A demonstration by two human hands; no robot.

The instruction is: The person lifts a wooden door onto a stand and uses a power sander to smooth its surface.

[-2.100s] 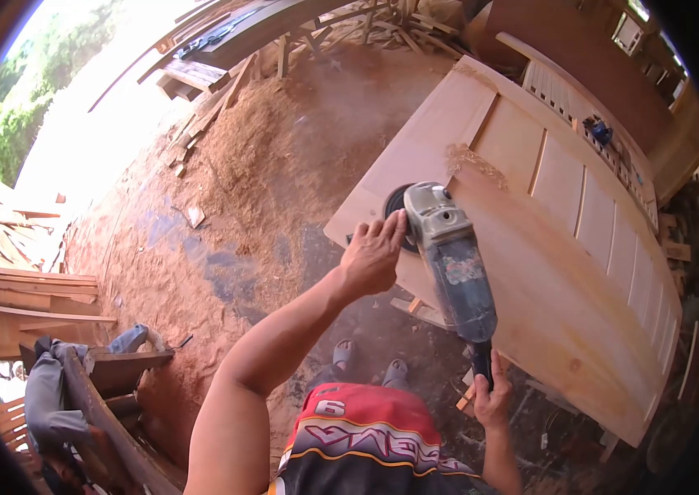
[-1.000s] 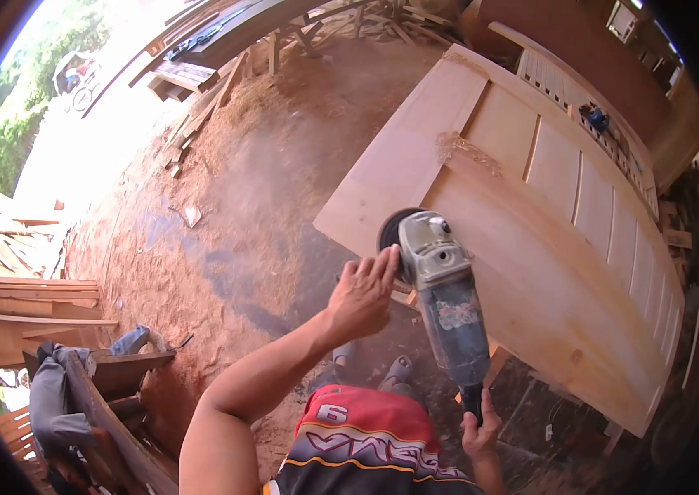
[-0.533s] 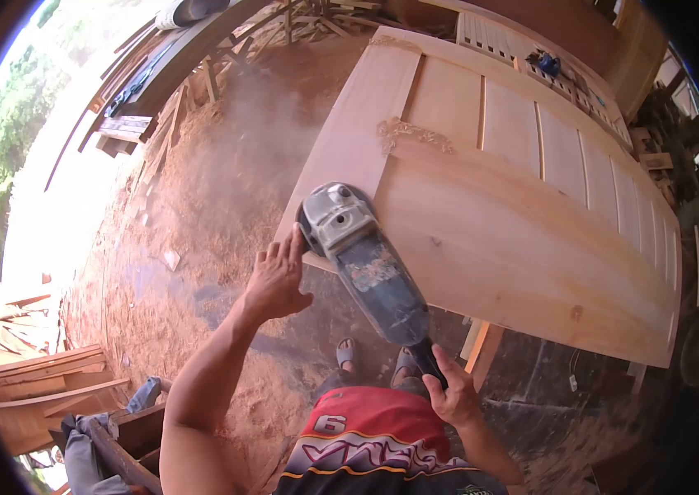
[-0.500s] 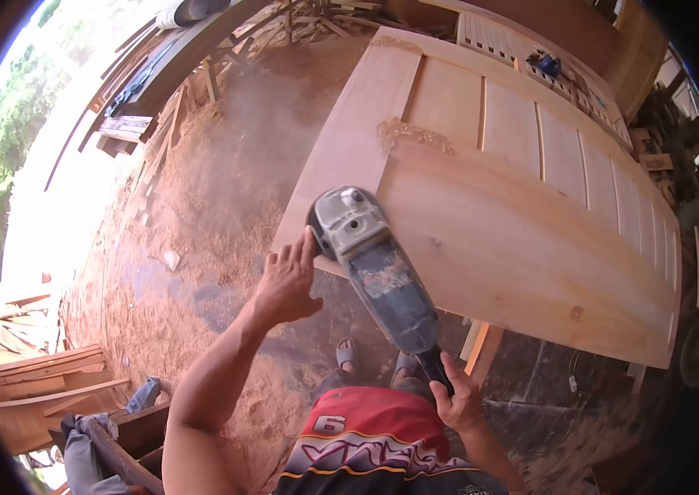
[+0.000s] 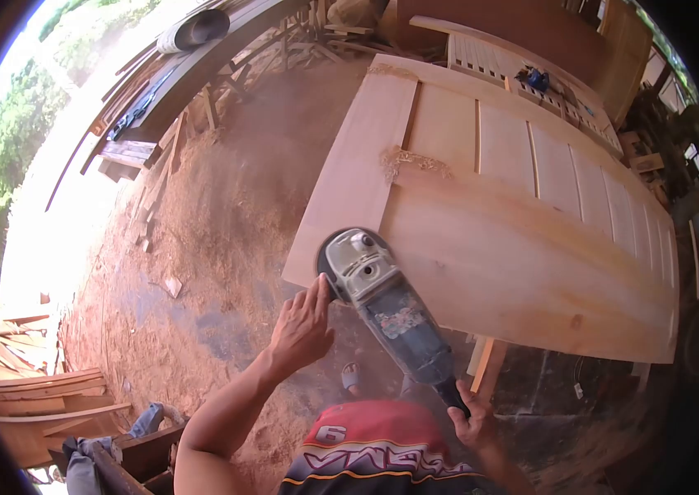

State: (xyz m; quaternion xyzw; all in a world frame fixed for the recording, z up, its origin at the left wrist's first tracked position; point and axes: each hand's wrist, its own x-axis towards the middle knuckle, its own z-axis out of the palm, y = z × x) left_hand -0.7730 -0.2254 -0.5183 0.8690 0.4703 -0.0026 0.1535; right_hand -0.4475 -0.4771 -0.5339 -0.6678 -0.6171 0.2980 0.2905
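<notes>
Shows smooth, matt wood on panelled board [image 5: 514, 264] | shows scuffed metal on tool head [image 5: 358, 260] | shows worn plastic on tool body [image 5: 406, 328] | shows printed cloth on shirt [image 5: 387, 425] | looks rough, matt across floor [image 5: 201, 264]

Over at eleven o'clock a hollow cylinder [image 5: 176, 36] lies on a bench [image 5: 182, 92]; at eight, grey cloth [image 5: 83, 470] hangs near boards [image 5: 44, 385].

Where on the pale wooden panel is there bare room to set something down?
On the panel, the broad face between the power tool and the knot looks bare, as does the left strip beyond the tool, beside the shavings. Crowded: the near-left corner, where the left hand meets the tool, and the slatted piece behind, with a blue object.
</notes>
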